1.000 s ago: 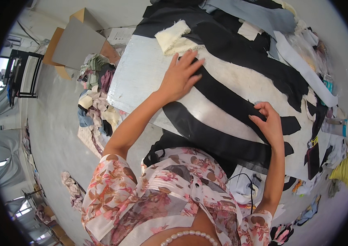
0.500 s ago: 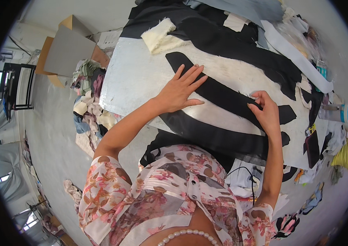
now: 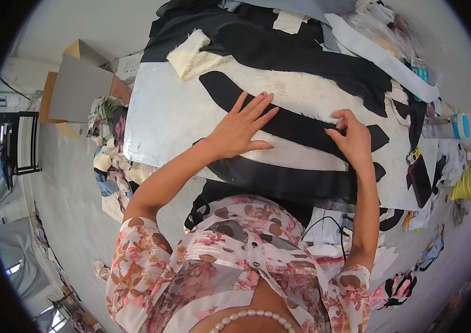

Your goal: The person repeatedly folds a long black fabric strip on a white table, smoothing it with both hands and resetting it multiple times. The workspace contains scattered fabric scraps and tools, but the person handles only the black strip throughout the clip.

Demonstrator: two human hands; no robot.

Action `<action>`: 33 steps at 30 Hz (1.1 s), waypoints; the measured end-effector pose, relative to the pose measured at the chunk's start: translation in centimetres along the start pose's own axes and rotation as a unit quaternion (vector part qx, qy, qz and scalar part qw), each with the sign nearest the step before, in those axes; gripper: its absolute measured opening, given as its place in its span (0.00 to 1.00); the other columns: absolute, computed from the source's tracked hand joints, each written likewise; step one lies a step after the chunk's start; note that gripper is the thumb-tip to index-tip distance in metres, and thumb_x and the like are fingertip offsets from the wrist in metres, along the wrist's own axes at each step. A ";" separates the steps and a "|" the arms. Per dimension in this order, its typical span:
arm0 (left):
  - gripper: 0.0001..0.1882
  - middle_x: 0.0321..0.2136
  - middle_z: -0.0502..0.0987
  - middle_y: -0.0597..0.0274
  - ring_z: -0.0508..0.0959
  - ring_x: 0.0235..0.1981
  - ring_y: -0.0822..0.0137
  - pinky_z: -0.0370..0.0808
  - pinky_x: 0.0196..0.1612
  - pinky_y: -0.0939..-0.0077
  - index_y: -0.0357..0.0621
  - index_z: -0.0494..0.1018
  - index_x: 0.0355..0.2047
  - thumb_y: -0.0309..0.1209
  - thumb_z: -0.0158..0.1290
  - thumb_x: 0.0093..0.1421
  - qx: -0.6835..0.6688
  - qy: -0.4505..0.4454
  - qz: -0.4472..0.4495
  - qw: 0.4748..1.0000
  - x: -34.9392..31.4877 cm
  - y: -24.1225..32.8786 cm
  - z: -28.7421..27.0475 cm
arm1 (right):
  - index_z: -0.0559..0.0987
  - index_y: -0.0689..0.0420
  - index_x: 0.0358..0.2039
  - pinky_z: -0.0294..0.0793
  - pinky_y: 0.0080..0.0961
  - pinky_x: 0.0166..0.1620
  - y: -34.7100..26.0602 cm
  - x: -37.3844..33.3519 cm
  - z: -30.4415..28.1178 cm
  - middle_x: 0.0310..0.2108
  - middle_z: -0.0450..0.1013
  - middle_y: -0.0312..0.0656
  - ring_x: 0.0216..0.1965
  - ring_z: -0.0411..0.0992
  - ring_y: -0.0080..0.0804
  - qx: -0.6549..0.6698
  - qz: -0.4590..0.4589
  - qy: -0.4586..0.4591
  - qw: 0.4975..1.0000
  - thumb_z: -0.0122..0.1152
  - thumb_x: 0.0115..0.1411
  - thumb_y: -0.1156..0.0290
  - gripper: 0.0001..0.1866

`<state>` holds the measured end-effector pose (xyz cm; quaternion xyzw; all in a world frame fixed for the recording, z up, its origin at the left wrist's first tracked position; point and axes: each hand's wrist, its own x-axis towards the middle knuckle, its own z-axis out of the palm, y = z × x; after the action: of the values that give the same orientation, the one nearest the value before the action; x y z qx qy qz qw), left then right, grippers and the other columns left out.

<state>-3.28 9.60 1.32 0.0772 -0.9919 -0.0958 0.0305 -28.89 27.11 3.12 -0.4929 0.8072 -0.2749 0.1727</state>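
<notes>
A long black fabric strip [image 3: 296, 126] with a curved left end lies slantwise on the pale tabletop [image 3: 149, 119]. My left hand [image 3: 242, 126] rests flat on its left half, fingers stretched out and thumb apart. Toward the strip's right end, my right hand [image 3: 355, 140] is closed, thumb and curled fingers at the far edge; the exact grip is partly hidden. Nearer to me, a second black strip [image 3: 285, 178], partly sheer, lies along the table's front edge and passes under my right forearm.
Beyond lie a frayed cream cloth [image 3: 188, 58], larger black fabric pieces [image 3: 296, 53] and a light grey strip [image 3: 380, 55]. A dark phone-like object [image 3: 419, 180] and a cup [image 3: 451, 126] are on the right. Cloth scraps [image 3: 114, 161] and a cardboard box [image 3: 80, 86] stand left.
The table and the things on it have shifted slightly leftward in view. Both hands keep nearly the same places on the black strip.
</notes>
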 end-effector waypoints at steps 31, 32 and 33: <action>0.44 0.69 0.52 0.48 0.51 0.71 0.54 0.43 0.71 0.47 0.45 0.61 0.65 0.66 0.39 0.62 -0.054 0.038 0.196 0.978 9.8 7.3 3.8 | 0.77 0.57 0.41 0.68 0.21 0.32 8.9 -2.3 -5.8 0.25 0.73 0.33 0.29 0.72 0.22 0.182 0.074 0.029 0.980 0.71 0.47 0.76 0.19; 0.44 0.69 0.52 0.48 0.50 0.71 0.54 0.43 0.71 0.47 0.45 0.61 0.65 0.66 0.39 0.61 -0.053 0.036 0.193 0.979 9.7 7.3 3.8 | 0.77 0.59 0.42 0.64 0.16 0.31 9.1 -2.4 -6.4 0.25 0.70 0.30 0.28 0.67 0.15 0.202 0.111 0.027 0.973 0.70 0.48 0.80 0.19; 0.44 0.70 0.52 0.48 0.50 0.72 0.54 0.43 0.71 0.47 0.45 0.61 0.65 0.66 0.39 0.61 -0.053 0.034 0.190 0.980 9.6 7.3 3.7 | 0.77 0.59 0.42 0.64 0.15 0.31 9.2 -2.6 -6.7 0.25 0.69 0.30 0.27 0.66 0.15 0.225 0.130 0.036 0.965 0.69 0.49 0.80 0.19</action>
<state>-14.09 15.80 -0.46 -0.1111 -0.9805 -0.1377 0.0857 -37.80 34.60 2.75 -0.3226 0.7874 -0.4418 0.2843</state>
